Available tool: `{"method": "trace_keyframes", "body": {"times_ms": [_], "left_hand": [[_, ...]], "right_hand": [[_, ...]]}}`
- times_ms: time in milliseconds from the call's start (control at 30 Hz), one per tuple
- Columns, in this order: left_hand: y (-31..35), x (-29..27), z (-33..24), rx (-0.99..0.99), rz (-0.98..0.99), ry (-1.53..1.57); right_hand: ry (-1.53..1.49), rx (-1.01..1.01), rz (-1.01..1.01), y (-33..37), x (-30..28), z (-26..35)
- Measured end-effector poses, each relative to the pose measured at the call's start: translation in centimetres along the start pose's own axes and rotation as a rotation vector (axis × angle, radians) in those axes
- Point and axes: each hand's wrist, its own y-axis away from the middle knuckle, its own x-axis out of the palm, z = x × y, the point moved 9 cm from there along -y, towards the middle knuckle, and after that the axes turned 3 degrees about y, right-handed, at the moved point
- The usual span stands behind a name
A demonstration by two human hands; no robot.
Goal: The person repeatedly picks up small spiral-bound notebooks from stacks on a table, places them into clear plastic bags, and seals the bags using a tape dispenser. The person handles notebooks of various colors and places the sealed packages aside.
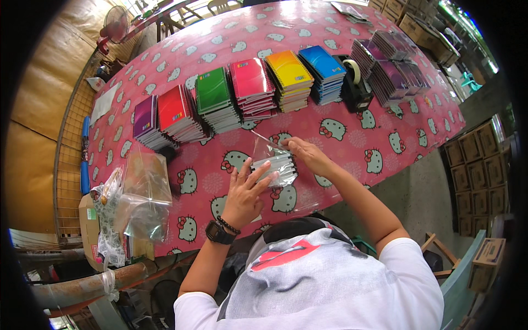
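Note:
On the table before me lies a bundle of small notebooks [284, 171], with white page edges showing, inside a clear plastic bag [263, 147]. My left hand [245, 192] rests on the near left part of the bundle, its fingers spread and flat. At the bundle's far right corner, my right hand [308, 157] has its fingertips pinched on the bag's clear edge. Beyond my hands runs a row of spiral notebook stacks: purple [146, 116], red [175, 110], green [213, 91], pink [250, 78], yellow [289, 69] and blue [322, 61].
A black tape dispenser [358, 98] stands right of the blue stack, beside wrapped purple notebook packs [391, 82]. Loose clear bags [144, 192] hang over the pink patterned table's [379, 124] left edge. Cartons [476, 170] are piled at right; a fan [116, 25] stands far left.

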Motion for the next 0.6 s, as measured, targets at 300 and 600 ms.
{"method": "trace_keyframes", "body": {"times_ms": [300,600], "left_hand": [[0.2,0.3,0.2,0.018,-0.069,0.123],[0.4,0.7,0.7,-0.011,-0.009,0.178]], "right_hand": [[0.314,-0.190,-1.067,2.7,-27.9,-0.7],[0.764,0.412,-0.856,-1.9,-35.0,-4.0]]}}
